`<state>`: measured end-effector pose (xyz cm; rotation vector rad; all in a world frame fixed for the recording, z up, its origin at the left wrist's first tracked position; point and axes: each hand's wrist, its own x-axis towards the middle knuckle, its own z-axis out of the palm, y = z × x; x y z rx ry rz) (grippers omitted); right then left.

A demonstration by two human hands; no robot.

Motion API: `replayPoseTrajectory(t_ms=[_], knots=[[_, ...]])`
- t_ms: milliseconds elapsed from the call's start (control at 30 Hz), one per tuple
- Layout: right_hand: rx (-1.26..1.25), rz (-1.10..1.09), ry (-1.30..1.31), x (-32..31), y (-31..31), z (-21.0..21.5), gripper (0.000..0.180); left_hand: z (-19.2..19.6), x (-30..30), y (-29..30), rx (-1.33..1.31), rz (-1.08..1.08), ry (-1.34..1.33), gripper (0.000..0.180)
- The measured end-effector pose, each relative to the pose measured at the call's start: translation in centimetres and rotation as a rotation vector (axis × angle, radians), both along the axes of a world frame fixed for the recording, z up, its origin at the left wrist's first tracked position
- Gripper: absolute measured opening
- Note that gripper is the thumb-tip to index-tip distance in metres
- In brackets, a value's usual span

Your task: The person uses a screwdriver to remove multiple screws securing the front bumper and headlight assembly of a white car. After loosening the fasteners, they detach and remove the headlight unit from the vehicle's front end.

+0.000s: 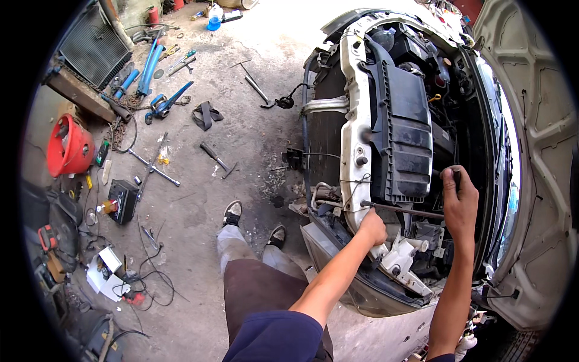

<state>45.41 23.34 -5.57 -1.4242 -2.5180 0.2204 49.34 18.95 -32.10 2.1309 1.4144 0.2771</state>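
A long dark metal rod point(405, 210) lies across the front corner of a car's engine bay. One end of it rests at the pale front crossmember point(356, 130); the other runs up to my right hand point(462, 202), whose fingers are curled closed, apparently around it. What lies inside that grip is mostly hidden. My left hand point(373, 227) is closed on the crossmember beside the rod's near end, its thumb by the rod; whatever its fingers hold cannot be made out. Between the crossmember and my right hand sits a ribbed black plastic housing point(411, 133). Below the rod is a whitish plastic reservoir point(398, 256).
The raised hood point(540, 157) stands at the right. Across the concrete floor at left lie hammers point(217, 158), a cross-shaped lug wrench point(155, 167), a black battery point(123, 201), a red bucket point(71, 146), loose cables and blue tools. A detached headlight point(329, 241) hangs near my legs.
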Motion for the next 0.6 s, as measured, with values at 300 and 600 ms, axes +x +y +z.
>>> replayPoseTrajectory(t_ms=[300,600], knots=[[-0.154,-0.057,0.056,-0.4,1.4,-0.2,0.027,-0.7,-0.4,0.3,0.063,-0.013,-0.087,0.036],[-0.216,-0.153,0.047,-1.9,1.4,0.4,0.025,-1.2,0.0,0.5,0.008,0.018,-0.203,0.035]])
